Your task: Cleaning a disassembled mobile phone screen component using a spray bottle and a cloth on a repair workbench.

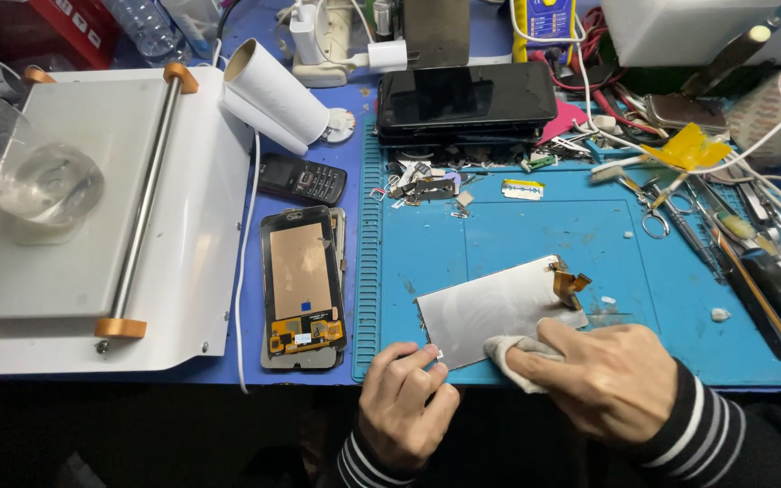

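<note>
Head view, items listed relative to the blue mat (pixel 535 244).

Panel (pixel 497 309): flat silver screen panel, lying tilted on the mat's near part, orange flex cable at its far right corner.
Left hand (pixel 406 404): at the mat's near edge, fingers curled, fingertips pressing the panel's near left corner; nothing grasped.
Right hand (pixel 600 375): at the mat's near edge, right of the left hand, fingers clenched on a cloth (pixel 515 357), which touches the panel's near edge.
Striped sleeves on both wrists.
Screen assembly (pixel 302 287): face down, just left of the mat.
Keypad phone (pixel 302 178): beyond the assembly.
White machine (pixel 92 217): well left of the mat, glass jar on its plate.
Black phones (pixel 465 99): stacked on the mat's far edge.
Scissors (pixel 651 212), tweezers, other tools: mat's right side.
</note>
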